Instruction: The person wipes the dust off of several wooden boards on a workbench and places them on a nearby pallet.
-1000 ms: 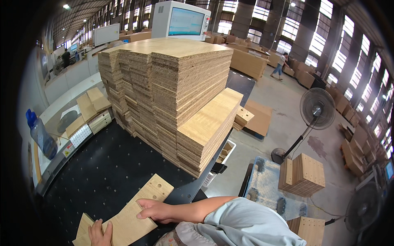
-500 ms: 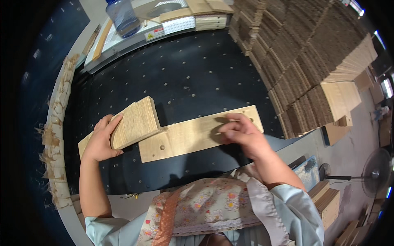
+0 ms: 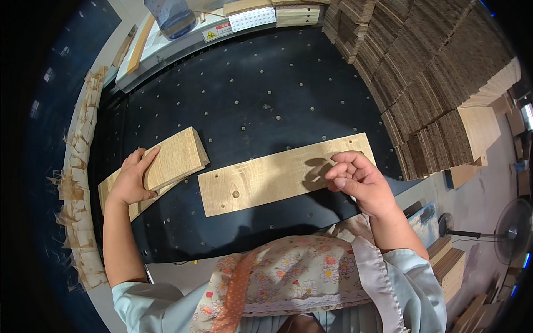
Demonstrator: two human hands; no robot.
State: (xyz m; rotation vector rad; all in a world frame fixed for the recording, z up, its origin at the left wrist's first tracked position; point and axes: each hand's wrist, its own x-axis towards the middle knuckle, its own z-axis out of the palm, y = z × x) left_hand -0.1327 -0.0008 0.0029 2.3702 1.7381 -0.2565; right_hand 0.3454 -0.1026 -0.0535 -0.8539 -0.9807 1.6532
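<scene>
My left hand [image 3: 131, 180] grips a small stack of light wooden boards [image 3: 176, 157] at the left, fingers over the top and thumb at the near edge. A lower board sticks out askew beneath the top one. Right of the stack, and apart from it, a long wooden board [image 3: 266, 178] lies flat on the black surface, with drilled holes near its ends. My right hand [image 3: 361, 183] hovers over that board's right end, fingers loosely bent and apart, with nothing visible in them. It casts a shadow on the board and hides part of it.
The black tabletop [image 3: 222, 127] is dotted with small round studs. Tall stacks of brown boards [image 3: 422, 83] line its right side. Across the back stand a blue-tinted water bottle [image 3: 172, 19] and a metal ledge. Torn tape covers the left edge [image 3: 83, 183]. A fan [image 3: 511, 230] stands at far right.
My left hand and its stack have moved left, off the long board, so a gap now shows between them. The stacked boards have fanned out slightly. My right hand stays over the board's right end.
</scene>
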